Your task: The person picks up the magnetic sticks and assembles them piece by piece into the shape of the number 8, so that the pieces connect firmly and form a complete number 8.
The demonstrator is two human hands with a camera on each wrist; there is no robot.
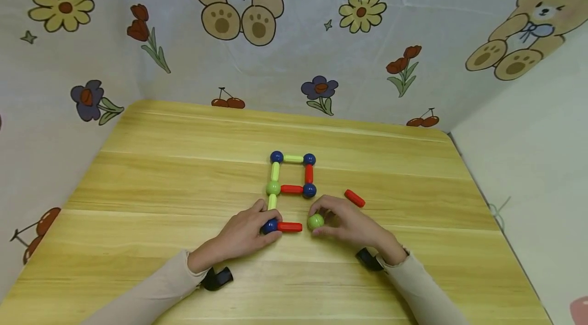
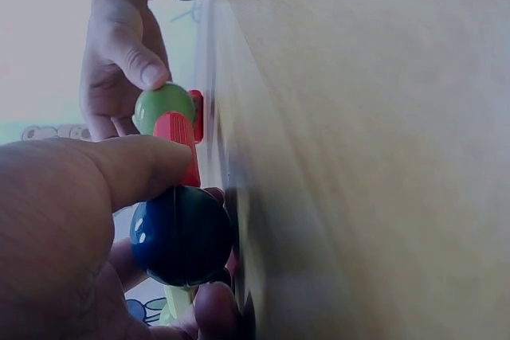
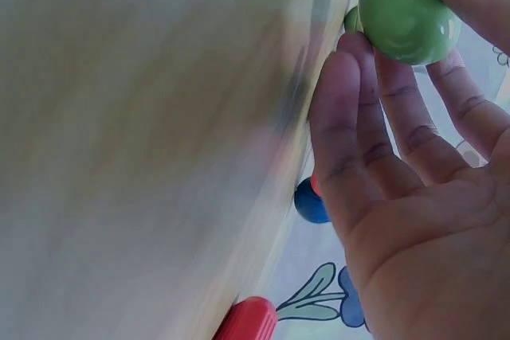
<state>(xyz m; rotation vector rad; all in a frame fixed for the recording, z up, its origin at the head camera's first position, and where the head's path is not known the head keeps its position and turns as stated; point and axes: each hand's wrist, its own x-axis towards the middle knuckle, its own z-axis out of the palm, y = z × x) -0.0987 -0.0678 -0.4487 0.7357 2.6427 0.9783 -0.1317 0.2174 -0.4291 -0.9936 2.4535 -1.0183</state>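
My left hand [image 1: 245, 230] grips a blue ball [image 2: 183, 236] at the lower left corner of a figure built from balls and rods. A red rod [image 1: 290, 227] runs rightward from that ball, and a yellow-green rod [image 1: 272, 202] runs up to a green ball [image 1: 273, 188] in the figure. Just beyond the red rod's free end, my right hand [image 1: 346, 223] pinches a second green ball [image 3: 410, 17] between thumb and fingers. Above, the figure closes into a square with blue balls [image 1: 310, 159] at its other three corners, joined by yellow-green and red rods.
One loose red rod [image 1: 354, 198] lies on the wooden table [image 1: 184, 161], right of the figure and beyond my right hand. A white cloth [image 1: 294, 49] printed with bears and flowers hangs behind the table. Each wrist carries a black camera [image 1: 217, 278].
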